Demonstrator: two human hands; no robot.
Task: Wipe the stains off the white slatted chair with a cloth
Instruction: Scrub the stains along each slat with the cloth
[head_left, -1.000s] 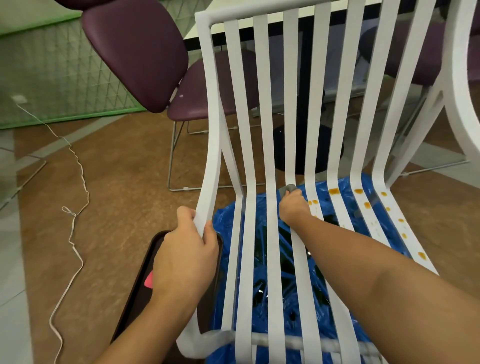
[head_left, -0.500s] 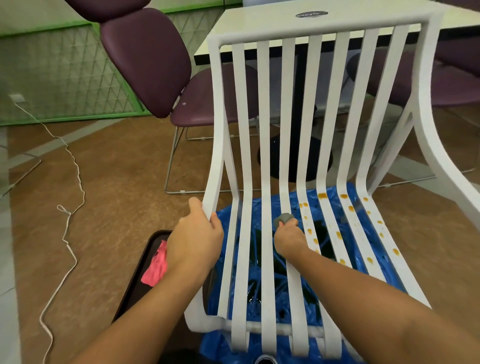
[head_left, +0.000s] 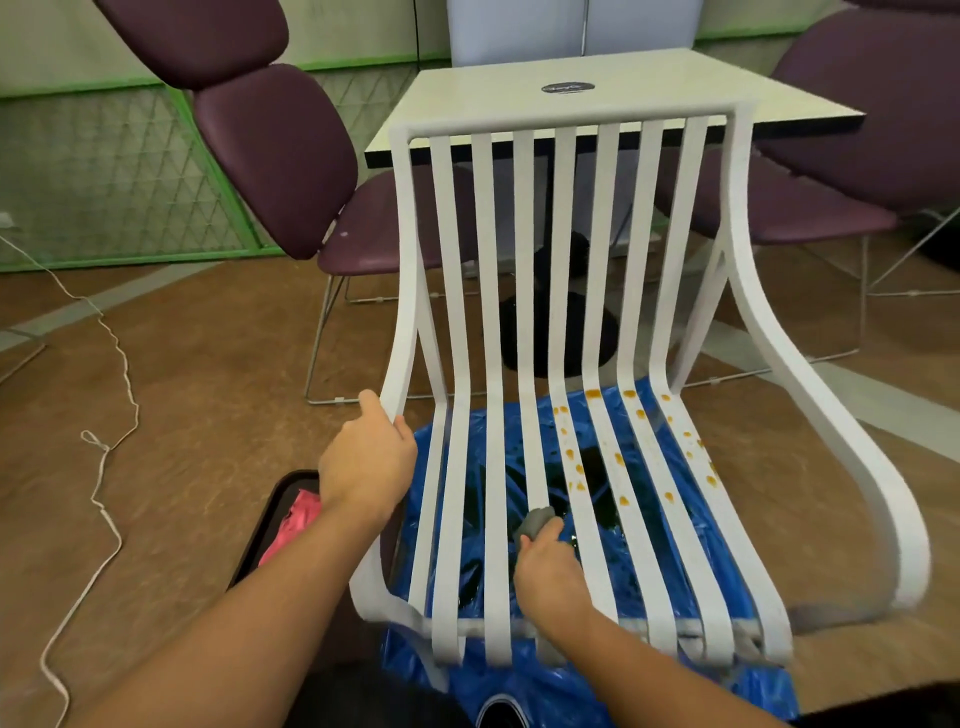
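The right hand (head_left: 545, 569) is pinching a small grey cloth (head_left: 535, 521) against a middle slat of the white chair (head_left: 566, 117), while the left hand (head_left: 366, 462) is gripping its left rail. The orange stains (head_left: 619, 458) are sitting on slats further right, so the small wad is likely risking smears or slipping through a gap.

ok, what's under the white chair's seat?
A crumpled blue plastic sheet shows through the gaps between the white chair's seat slats and spreads past its front edge. The slats cover strips of it, and whatever lies beneath the sheet is hidden.
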